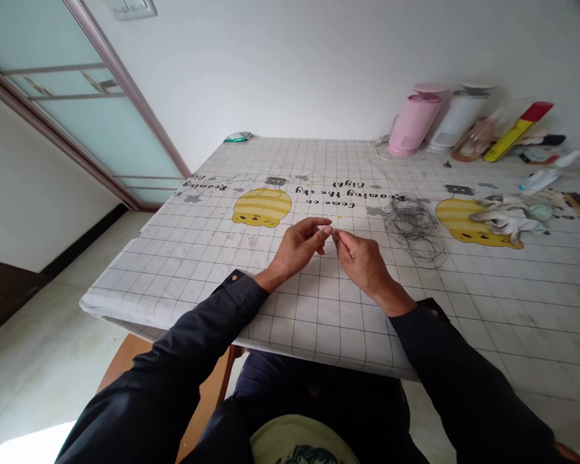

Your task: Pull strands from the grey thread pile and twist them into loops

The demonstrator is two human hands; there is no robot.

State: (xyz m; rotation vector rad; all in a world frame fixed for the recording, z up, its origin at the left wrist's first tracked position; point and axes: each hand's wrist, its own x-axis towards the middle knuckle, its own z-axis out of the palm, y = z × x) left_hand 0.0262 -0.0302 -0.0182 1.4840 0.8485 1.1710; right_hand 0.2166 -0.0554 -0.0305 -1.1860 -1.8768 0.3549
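Note:
My left hand [303, 245] is pinched closed, thumb against forefinger, above the middle of the table. Close to its fingertips my right hand [362, 259] is also closed in a pinch. Between them runs a fine, pale piece of thin wire [332, 227], bent in a small curve and gripped from both sides. Its ends are too fine to follow. To the right of my right hand lies a loose tangle of thin dark wire [413, 229] in many loops, apart from the hand.
A checked tablecloth [183, 258] with bear prints covers the table. Along the wall stand a pink cylinder [414, 122], a white cylinder [457, 119], a clear bottle [474, 142] and a yellow-red box [517, 132]. A crumpled cloth [507, 216] lies right; a green packet [238, 136] sits far left.

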